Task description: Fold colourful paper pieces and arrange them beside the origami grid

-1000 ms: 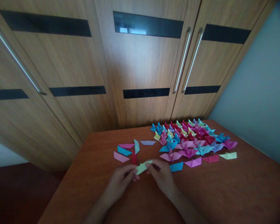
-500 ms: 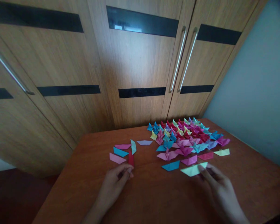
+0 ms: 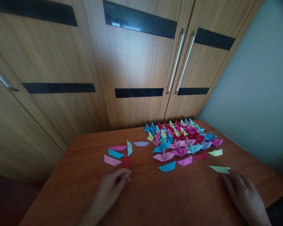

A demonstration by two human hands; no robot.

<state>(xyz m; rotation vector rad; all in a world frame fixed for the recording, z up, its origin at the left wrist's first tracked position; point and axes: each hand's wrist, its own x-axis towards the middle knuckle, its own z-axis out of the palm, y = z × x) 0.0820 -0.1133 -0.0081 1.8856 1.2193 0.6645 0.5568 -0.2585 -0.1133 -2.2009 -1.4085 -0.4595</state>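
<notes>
My right hand is at the right of the table, its fingertips at the right end of a light green folded paper piece. My left hand rests near the middle with thumb and fingers pinched together; what they hold, if anything, is too small to make out. Just beyond its fingers lies a red strip. Around that strip are a pale pink piece, a blue piece, a magenta piece and a mint piece.
Many folded paper figures fill the table's back right. In front of them lie flat pieces: blue, magenta, red and yellow. A lilac piece lies left of them. Wooden cabinet doors stand behind.
My right hand has moved right with the light green piece, which is now lower, near the tabletop beyond the row. The view has shifted slightly. My left hand keeps its pinched pose.
</notes>
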